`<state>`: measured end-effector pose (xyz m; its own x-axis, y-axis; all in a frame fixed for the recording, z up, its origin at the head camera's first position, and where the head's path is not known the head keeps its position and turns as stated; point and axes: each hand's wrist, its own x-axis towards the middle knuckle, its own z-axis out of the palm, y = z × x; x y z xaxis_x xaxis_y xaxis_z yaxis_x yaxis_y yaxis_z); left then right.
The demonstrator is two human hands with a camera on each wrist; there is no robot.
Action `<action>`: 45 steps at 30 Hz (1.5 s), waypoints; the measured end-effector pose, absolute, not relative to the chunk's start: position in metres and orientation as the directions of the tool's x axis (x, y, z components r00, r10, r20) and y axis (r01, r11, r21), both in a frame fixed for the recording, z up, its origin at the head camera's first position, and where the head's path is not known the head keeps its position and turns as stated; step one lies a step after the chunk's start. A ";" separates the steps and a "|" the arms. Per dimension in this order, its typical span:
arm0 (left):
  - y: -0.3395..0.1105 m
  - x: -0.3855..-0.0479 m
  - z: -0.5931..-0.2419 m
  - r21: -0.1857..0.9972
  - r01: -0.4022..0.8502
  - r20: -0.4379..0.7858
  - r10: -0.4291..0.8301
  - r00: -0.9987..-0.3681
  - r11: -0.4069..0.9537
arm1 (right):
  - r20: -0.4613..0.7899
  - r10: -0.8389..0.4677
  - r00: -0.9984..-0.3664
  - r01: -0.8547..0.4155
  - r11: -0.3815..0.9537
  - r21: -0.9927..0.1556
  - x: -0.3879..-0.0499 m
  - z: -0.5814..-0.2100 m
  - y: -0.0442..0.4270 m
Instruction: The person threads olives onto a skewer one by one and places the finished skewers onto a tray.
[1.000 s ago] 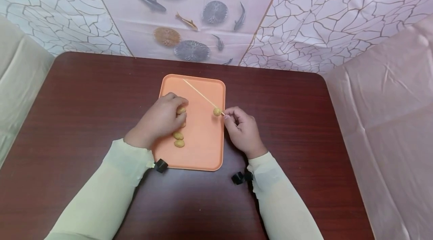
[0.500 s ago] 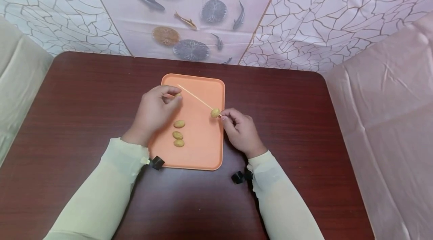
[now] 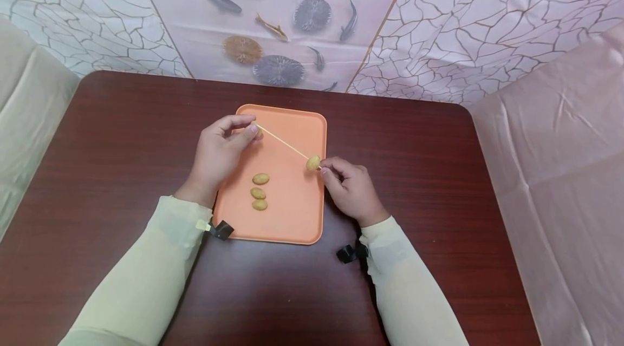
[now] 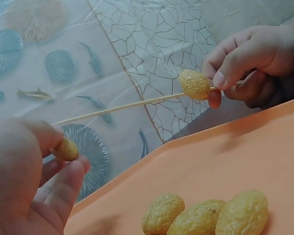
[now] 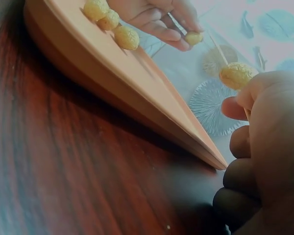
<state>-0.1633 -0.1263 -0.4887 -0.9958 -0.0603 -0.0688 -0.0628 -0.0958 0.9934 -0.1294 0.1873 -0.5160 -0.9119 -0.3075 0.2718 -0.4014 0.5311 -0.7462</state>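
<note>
Head: the left hand (image 3: 214, 154) pinches a half-covered potato (image 3: 260, 132) near the wooden skewer (image 3: 283, 142)'s indistinct tip; the right hand (image 3: 353, 190) pinches it behind a threaded potato (image 3: 313, 163). Left wrist: three wrinkled potatoes (image 4: 198, 219), partly cropped, on the orange tray (image 4: 279, 161). Right wrist: curled fingers (image 5: 241, 176) hide its end.

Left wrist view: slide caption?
Left hand pinches wrinkled yellow oval piece near thin pale skewer, threaded with another and gripped by right hand; three more on orange tray.
</note>
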 end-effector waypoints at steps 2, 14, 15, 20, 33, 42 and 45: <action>-0.126 -0.163 -0.488 0.995 -0.074 -0.078 -0.061 -0.995 -0.069 | 0.277 -0.314 -0.908 -0.410 0.526 -0.746 -0.130 -0.515 0.188; -0.127 -0.162 -0.490 0.997 0.006 -0.006 -0.148 -0.989 -0.078 | 0.261 -0.317 -0.912 -0.399 0.532 -0.747 -0.129 -0.514 0.189; -0.127 -0.161 -0.490 0.996 0.004 -0.009 -0.149 -0.989 -0.085 | 0.260 -0.316 -0.912 -0.397 0.532 -0.747 -0.129 -0.514 0.189; -0.128 -0.161 -0.492 0.995 0.031 0.016 -0.153 -0.988 -0.095 | 0.253 -0.317 -0.914 -0.393 0.539 -0.745 -0.128 -0.513 0.188; -0.125 -0.161 -0.494 0.998 0.059 0.059 -0.227 -0.972 0.007 | 0.245 -0.320 -0.915 -0.389 0.543 -0.744 -0.128 -0.513 0.188; -0.123 -0.161 -0.501 0.975 0.165 0.199 -0.251 -0.947 0.149 | 0.245 -0.344 -0.907 -0.406 0.551 -0.729 -0.129 -0.513 0.187; -0.123 -0.161 -0.501 0.963 0.174 0.225 -0.265 -0.938 0.205 | 0.247 -0.352 -0.903 -0.414 0.551 -0.725 -0.129 -0.514 0.186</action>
<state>-0.1605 -0.1228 -0.5015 -0.9377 -0.2646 0.2252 0.1736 0.2047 0.9633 -0.1290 0.1865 -0.5135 -0.9025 -0.3525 0.2473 -0.4138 0.5512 -0.7245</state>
